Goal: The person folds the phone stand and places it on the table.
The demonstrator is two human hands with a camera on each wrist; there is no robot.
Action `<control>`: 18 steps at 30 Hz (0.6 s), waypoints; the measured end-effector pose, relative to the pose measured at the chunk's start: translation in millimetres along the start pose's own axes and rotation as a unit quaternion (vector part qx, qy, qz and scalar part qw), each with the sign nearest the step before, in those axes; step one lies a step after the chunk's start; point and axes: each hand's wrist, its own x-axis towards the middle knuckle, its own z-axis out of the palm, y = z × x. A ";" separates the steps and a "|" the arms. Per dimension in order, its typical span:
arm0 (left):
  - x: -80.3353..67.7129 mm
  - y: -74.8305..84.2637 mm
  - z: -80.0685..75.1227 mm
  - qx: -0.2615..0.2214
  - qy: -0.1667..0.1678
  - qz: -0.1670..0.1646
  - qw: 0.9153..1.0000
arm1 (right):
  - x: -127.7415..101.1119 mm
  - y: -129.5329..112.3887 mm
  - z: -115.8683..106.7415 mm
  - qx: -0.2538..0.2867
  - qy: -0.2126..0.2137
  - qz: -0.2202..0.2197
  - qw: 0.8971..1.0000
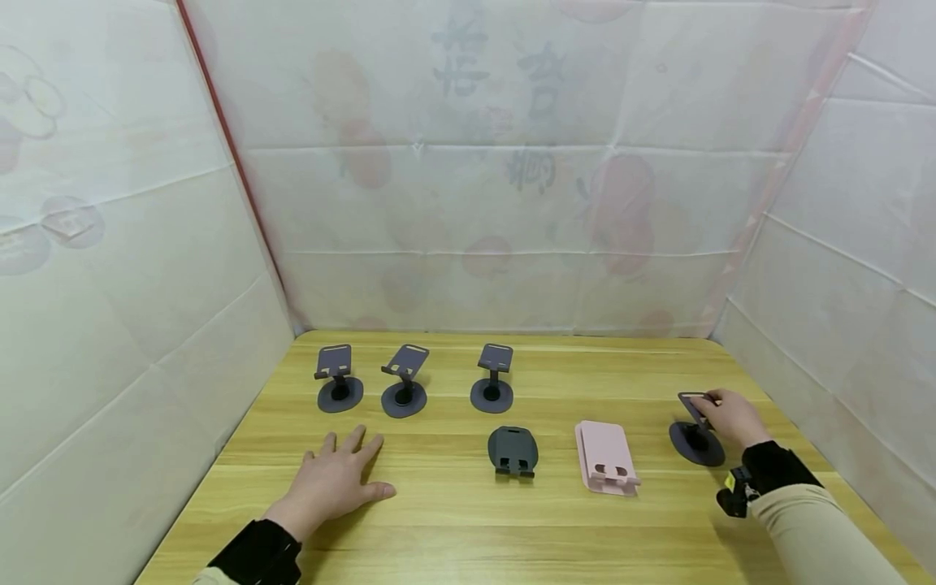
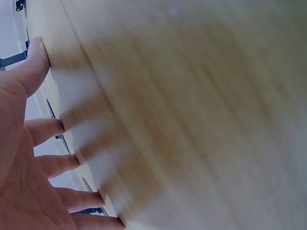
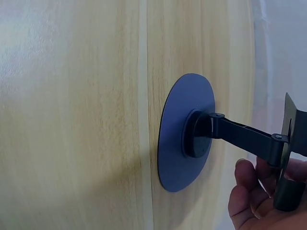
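Observation:
My right hand [image 1: 727,416] grips the top plate of a dark grey phone stand [image 1: 695,431] that stands unfolded on its round base at the right of the wooden table [image 1: 453,520]. In the right wrist view the round base [image 3: 184,132] sits flat on the wood, the arm rises from it, and my fingers [image 3: 247,194] curl under the plate. My left hand [image 1: 332,479] lies flat on the table with fingers spread, holding nothing; its fingers [image 2: 45,129] press the wood in the left wrist view.
Three unfolded dark stands [image 1: 339,378] [image 1: 405,380] [image 1: 493,377] stand in a row at the back. A folded dark stand [image 1: 513,451] and a folded pink stand [image 1: 605,457] lie in the middle. White sheeting walls [image 1: 132,268] enclose the table on three sides.

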 end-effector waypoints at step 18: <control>0.4 -0.3 -1.8 -0.006 -0.008 0.000 1.000 | 1.0 -6.1 -6.4 0.035 -0.014 0.013 0.999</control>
